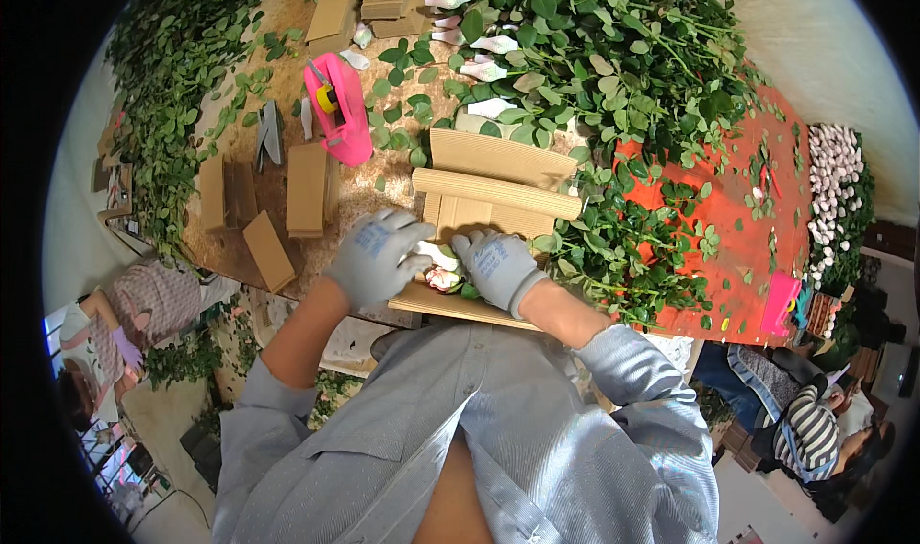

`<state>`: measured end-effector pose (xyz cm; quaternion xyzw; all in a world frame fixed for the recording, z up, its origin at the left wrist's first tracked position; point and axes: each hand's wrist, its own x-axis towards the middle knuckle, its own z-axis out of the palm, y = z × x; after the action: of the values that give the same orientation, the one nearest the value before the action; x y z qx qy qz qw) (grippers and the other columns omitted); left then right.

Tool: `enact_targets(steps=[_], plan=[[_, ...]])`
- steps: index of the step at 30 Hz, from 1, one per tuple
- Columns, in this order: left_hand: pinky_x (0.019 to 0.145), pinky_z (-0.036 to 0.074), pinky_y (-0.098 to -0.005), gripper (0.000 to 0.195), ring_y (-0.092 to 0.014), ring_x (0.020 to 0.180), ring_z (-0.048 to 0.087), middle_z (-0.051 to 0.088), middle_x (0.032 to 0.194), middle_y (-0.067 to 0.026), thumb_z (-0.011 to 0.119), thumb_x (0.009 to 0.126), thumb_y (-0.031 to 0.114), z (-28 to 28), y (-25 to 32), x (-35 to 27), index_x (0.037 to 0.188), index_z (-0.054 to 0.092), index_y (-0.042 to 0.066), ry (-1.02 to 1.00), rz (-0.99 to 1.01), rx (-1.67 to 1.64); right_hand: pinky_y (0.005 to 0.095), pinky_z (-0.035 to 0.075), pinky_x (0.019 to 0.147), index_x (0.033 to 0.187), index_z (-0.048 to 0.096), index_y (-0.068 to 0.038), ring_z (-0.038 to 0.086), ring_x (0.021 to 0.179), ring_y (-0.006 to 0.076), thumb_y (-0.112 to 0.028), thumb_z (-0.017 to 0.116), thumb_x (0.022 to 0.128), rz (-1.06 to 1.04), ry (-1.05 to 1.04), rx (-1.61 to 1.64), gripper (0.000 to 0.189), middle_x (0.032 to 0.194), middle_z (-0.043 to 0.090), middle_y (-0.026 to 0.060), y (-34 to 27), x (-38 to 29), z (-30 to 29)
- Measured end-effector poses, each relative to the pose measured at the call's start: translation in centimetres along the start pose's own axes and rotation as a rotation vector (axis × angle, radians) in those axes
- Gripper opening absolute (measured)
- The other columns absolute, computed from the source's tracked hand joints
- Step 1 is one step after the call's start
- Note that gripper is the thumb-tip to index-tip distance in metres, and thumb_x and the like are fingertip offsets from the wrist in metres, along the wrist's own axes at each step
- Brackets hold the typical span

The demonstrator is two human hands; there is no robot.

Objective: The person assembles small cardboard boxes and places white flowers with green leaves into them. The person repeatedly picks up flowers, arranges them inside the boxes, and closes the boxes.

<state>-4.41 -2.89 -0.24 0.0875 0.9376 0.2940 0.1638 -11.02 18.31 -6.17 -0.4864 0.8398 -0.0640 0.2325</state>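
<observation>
My left hand (377, 256), in a grey work glove, has its fingers around a white-sleeved rosebud (437, 255) lying on a sheet of corrugated cardboard (460, 217). My right hand (499, 267), gloved alike, rests palm down on the cardboard just right of that bud; its fingertips are partly hidden. Between the two hands, nearer my body, lies a pink-and-white rose (442, 279) with green leaves. Beyond my hands a rolled edge of corrugated cardboard (496, 193) crosses the sheet.
Cardboard pieces (307, 188) and a pink tape dispenser (352, 112) lie to the left, with a grey stapler (269, 138). Leafy rose stems (611, 48) with white-sleeved buds are heaped beyond and to the right. Co-workers (808, 429) are at lower right and lower left.
</observation>
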Motion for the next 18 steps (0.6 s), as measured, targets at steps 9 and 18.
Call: enact_targets(steps=[9,18], plan=[[0.087,0.047,-0.043,0.021,-0.028,0.098,0.061,0.066,0.095,-0.0085,0.062,0.086,0.03,3.0,-3.9,0.9,0.095,0.068,0.012,-0.127,0.044,0.351,0.041,0.056,0.073,0.111,0.056,-0.005,0.069,0.088,0.03,-0.012,0.051,0.092,-0.023,0.087,0.049,0.021,0.101,0.067,0.0167,0.4,0.7,1.8],[0.093,0.045,-0.0454,0.034,-0.033,0.107,0.059,0.063,0.116,-0.0139,0.06,0.088,0.032,-3.0,0.3,-2.8,0.111,0.064,0.007,-0.166,-0.071,0.279,0.0412,0.056,0.07,0.109,0.058,-0.007,0.07,0.087,0.0297,-0.012,0.052,0.091,-0.056,0.007,-0.074,0.019,0.097,0.067,0.0153,-0.5,0.5,0.5]])
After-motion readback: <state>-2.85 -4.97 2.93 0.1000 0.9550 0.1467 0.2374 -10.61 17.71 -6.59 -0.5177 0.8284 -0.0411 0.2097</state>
